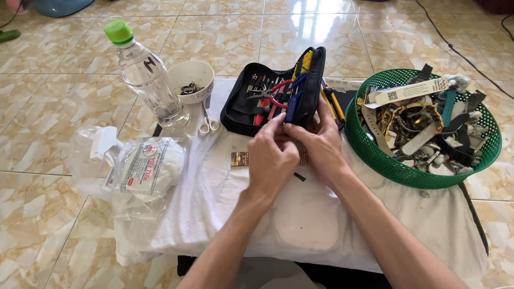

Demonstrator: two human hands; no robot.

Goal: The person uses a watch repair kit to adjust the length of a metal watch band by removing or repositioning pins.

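While both hands work together:
Left hand (272,155): pinches gold watch bracelet (240,158).
Right hand (319,145): fingers closed on the bracelet's far end.
Bracelet: likely light, floppy, slippery; grip link edges.
Tool case (251,109): twelve o'clock.

We see a green basket (375,152), a black tool case (241,115), a gold-toned watch band (239,158), a white cloth (305,219), a green-capped clear bottle (147,75) and beige marbled floor tiles (48,101).

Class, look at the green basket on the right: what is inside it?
The green basket holds a heap of watch straps and bands, gold, white, black and teal, with a white tag on top. Lower layers are covered.
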